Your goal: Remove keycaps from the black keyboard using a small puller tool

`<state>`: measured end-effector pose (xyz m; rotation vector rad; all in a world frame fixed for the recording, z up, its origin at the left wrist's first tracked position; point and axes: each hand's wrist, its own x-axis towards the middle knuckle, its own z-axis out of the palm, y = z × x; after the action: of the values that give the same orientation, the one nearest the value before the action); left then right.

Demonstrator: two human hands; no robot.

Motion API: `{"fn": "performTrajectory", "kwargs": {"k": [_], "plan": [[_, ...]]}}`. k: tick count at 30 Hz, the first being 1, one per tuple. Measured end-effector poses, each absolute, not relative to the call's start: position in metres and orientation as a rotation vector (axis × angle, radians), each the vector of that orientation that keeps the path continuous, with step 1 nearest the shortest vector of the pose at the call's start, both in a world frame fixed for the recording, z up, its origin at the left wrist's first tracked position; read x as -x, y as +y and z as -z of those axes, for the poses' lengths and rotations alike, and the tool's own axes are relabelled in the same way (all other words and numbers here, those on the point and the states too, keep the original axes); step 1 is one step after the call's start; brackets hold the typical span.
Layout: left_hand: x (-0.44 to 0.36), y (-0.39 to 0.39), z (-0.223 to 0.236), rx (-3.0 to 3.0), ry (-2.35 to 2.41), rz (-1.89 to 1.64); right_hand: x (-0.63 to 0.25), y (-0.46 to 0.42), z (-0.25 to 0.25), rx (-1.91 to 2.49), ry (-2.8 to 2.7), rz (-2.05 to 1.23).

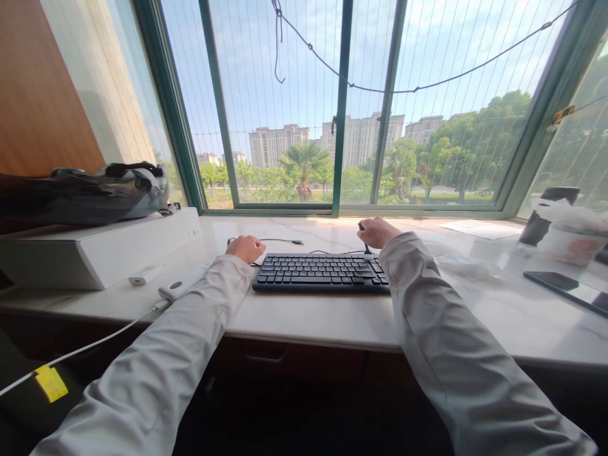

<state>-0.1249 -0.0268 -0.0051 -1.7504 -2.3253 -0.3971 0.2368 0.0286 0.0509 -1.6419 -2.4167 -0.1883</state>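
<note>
A black keyboard [323, 273] lies flat on the pale marble-patterned desktop. My right hand [379, 233] is closed around the dark handle of a small brush [367, 251] above the keyboard's far right part. Its pale bristles point down at the upper keys. By the keyboard's far left corner, my left hand [246, 249] is curled closed, back of the hand up. Whether anything is in its fingers is hidden. A black cable with a plug [297, 242] lies just beyond the keyboard, running from near my left hand.
Left are a white box [99, 250] with a dark bag [80, 193] on it, a white adapter [145, 275] and a white cable [102, 341]. Right are crumpled clear plastic [468, 267], a phone [567, 290], a dark cup [546, 218] and a plastic bag [572, 237]. Windows stand behind.
</note>
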Motion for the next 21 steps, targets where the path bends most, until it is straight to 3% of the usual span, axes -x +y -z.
{"fn": "performTrajectory", "kwargs": {"k": [6, 13, 21], "plan": [[0.124, -0.028, 0.005, 1.739, -2.348, 0.422, -0.245, 0.029, -0.052, 1.784, -2.256, 0.156], [0.127, -0.024, 0.007, 1.763, -2.327, 0.437, -0.207, 0.016, -0.042, 1.377, -2.149, 0.258], [0.127, -0.026, 0.007, 1.758, -2.323, 0.436, -0.157, 0.005, -0.013, 1.054, -2.075, -0.205]]}}
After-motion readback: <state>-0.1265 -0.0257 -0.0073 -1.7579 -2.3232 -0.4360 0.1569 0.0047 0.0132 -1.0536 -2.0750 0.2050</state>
